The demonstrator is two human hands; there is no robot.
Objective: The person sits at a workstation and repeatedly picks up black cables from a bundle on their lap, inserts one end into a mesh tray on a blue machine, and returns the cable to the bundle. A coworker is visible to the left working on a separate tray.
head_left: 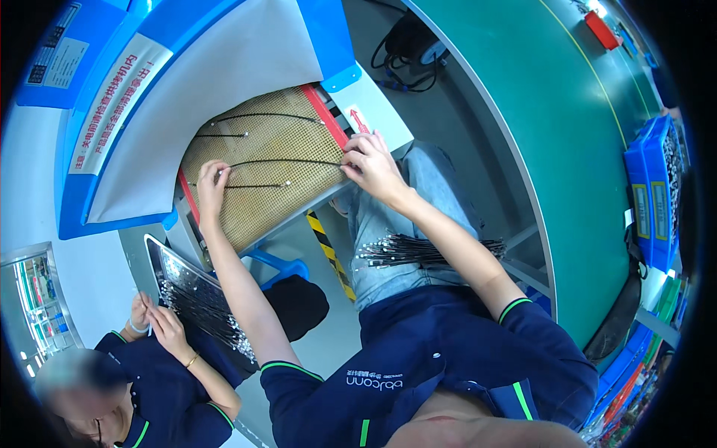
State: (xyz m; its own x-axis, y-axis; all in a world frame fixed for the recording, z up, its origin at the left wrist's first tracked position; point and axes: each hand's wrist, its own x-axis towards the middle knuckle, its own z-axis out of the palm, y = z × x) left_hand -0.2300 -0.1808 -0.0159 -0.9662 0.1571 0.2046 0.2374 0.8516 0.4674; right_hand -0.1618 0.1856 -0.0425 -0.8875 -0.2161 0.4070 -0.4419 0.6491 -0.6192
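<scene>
Stretched between my two hands is a thin black cable (284, 160), just over a tan mesh conveyor belt (261, 213) with red edges. My left hand (212, 187) pinches its left end, while the fingers of my right hand (372, 166) close on its right end at the belt's red border. Three more black cables lie on the mesh: a long one (269, 116) farther back, a shorter one (224, 135) at the left, and another (254, 186) just nearer than the held cable. Across my lap rests a bundle of black cables (418, 251) with light-coloured ends.
A blue machine housing with a pale grey curtain (224, 97) overhangs the belt's far side. At lower left, a co-worker's hands (160, 325) are beside another cable bundle (205, 313). A green table (538, 97) curves along the right, with blue bins (651, 194) on it.
</scene>
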